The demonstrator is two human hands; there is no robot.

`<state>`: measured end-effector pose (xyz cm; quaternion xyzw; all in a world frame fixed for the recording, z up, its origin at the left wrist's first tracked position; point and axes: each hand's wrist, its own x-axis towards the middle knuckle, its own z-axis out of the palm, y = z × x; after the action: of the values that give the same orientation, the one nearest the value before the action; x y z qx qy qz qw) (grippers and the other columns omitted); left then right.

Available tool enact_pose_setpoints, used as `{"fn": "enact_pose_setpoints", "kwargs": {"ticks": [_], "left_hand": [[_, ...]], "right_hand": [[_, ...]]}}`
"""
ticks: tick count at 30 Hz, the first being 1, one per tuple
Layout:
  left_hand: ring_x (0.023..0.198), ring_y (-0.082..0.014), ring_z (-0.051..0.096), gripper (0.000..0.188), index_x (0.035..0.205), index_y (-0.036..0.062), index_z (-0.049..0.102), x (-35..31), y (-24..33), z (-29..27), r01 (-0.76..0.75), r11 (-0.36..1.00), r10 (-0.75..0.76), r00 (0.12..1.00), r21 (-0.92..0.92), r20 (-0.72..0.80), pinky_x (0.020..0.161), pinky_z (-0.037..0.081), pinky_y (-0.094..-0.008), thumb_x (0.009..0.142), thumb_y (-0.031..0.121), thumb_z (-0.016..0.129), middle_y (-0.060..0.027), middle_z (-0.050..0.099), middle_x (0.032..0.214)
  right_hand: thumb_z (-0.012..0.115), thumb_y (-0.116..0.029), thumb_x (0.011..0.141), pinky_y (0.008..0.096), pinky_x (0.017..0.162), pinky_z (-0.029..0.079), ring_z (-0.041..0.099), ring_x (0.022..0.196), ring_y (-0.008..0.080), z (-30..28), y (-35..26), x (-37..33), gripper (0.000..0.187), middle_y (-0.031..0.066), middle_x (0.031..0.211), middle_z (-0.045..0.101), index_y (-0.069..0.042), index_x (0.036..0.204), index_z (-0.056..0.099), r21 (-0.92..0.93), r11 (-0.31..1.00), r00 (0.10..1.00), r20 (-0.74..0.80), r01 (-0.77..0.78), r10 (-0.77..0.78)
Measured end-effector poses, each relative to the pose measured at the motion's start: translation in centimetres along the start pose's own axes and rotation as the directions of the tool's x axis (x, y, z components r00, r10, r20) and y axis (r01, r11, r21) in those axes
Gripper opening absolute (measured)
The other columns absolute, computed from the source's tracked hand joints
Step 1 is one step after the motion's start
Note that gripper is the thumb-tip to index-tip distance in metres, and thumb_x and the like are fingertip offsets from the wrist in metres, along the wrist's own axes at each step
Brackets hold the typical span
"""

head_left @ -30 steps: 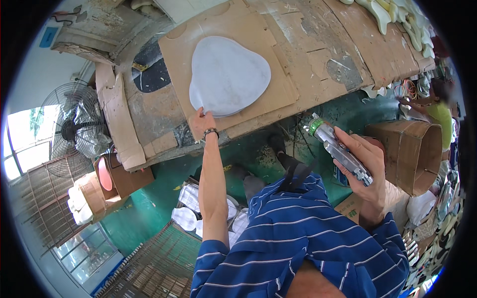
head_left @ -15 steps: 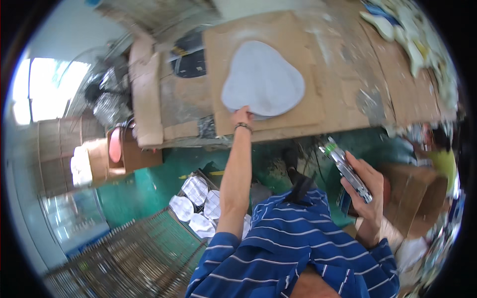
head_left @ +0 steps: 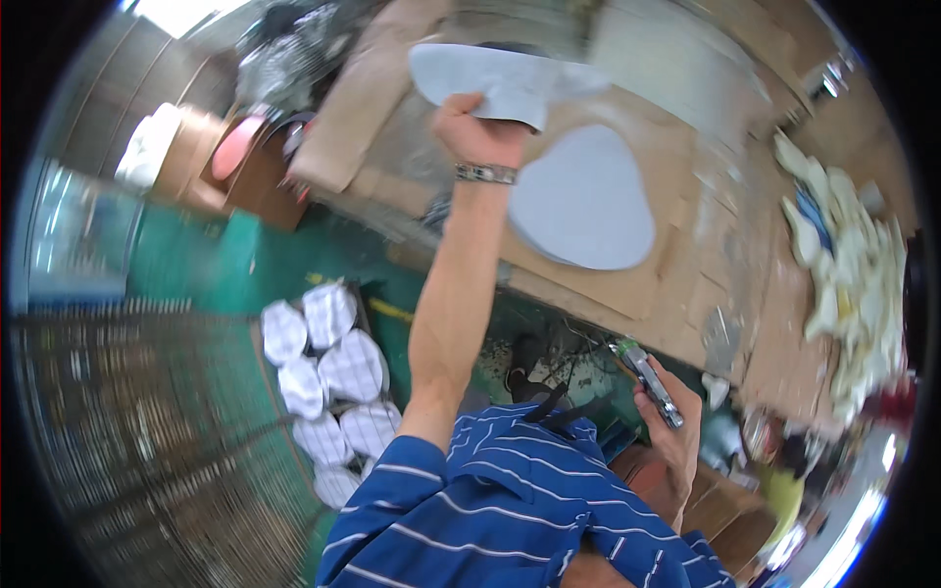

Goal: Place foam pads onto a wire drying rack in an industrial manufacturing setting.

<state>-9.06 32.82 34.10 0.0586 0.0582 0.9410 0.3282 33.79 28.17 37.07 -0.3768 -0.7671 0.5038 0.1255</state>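
My left hand [head_left: 480, 137] grips the near edge of a thin white sheet [head_left: 490, 80] with rounded outlines, fingers folded over it. The sheet is lifted and bent over the table. Just right of it, a stack of similar white sheets [head_left: 588, 201] lies flat on a brown cardboard piece [head_left: 627, 294]. Closed around a silver spray gun [head_left: 651, 382] with a green collar near its tip, my right hand [head_left: 676, 416] stays in front of the table's near edge. The gun's tip points up and left, apart from the sheets.
Several round white pads [head_left: 353, 365] lie in a rack at lower left, beside a large wire rack [head_left: 147, 412]. Cream-coloured pieces [head_left: 853, 294] are heaped at the table's right. A cardboard box [head_left: 260, 181] with a pink piece stands left of the table.
My left hand has pulled one white sheet off the stack and carried it up and left. The view has turned. My right hand still holds the spray gun.
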Motion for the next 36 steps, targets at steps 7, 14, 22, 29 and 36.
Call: {"fn": "enact_pose_setpoints", "kwargs": {"ticks": [7,14,22,29,36], "left_hand": [[0.109,-0.0318,0.061,0.052,0.121,0.0040,0.054,-17.7,15.2,-5.2,-0.393,0.919,0.378,0.882,0.002,-0.283,0.099,0.050,-0.0485,0.069,0.006,0.053,-0.0091,0.062,0.111],[0.106,-0.0308,0.064,0.047,0.118,0.0005,0.059,-39.0,26.7,-17.6,-0.651,0.733,0.587,0.460,0.197,-0.666,0.099,0.051,-0.0475,0.072,0.003,0.051,-0.0106,0.066,0.110],[0.111,-0.0361,0.061,0.048,0.112,-0.0035,0.060,-58.5,42.1,-32.5,-0.859,0.465,0.443,0.018,0.213,-0.896,0.102,0.049,-0.0519,0.065,0.006,0.053,-0.0149,0.064,0.114],[0.108,-0.0356,0.061,0.045,0.106,0.0000,0.060,-69.8,60.7,-48.7,-0.882,0.250,0.391,-0.286,0.400,-0.875,0.100,0.050,-0.0501,0.062,0.008,0.057,-0.0138,0.062,0.110],[0.113,-0.0371,0.059,0.055,0.114,-0.0004,0.061,-81.4,71.9,-63.2,-0.861,0.124,0.596,-0.332,0.493,-0.731,0.103,0.048,-0.0516,0.061,0.009,0.056,-0.0155,0.063,0.113]], "right_hand": [[0.068,0.001,0.085,0.0290,0.083,0.049,0.061,0.087,0.0143,6.3,-2.7,1.6,0.049,0.0074,0.096,0.069,-0.001,0.133,0.061,-0.174,0.984,0.932,0.362,0.036,0.029],[0.067,-0.003,0.088,0.0286,0.079,0.049,0.060,0.084,0.0141,17.9,-8.6,1.2,0.045,0.0075,0.093,0.068,-0.003,0.133,0.063,-0.315,0.924,0.825,0.564,0.218,-0.002],[0.065,-0.004,0.088,0.0258,0.072,0.045,0.053,0.077,0.0117,39.4,-14.5,-2.6,0.048,0.0016,0.086,0.060,-0.002,0.136,0.060,-0.456,0.819,0.627,0.763,0.349,0.157],[0.066,-0.006,0.086,0.0244,0.069,0.043,0.051,0.074,0.0093,58.0,-13.1,-5.8,0.049,-0.0005,0.084,0.058,0.001,0.135,0.060,-0.563,0.739,0.509,0.788,0.370,0.345],[0.065,-0.004,0.084,0.0264,0.071,0.047,0.056,0.076,0.0102,68.0,-8.0,-6.2,0.049,0.0037,0.082,0.062,0.004,0.132,0.060,-0.678,0.646,0.484,0.722,0.352,0.494]]}}
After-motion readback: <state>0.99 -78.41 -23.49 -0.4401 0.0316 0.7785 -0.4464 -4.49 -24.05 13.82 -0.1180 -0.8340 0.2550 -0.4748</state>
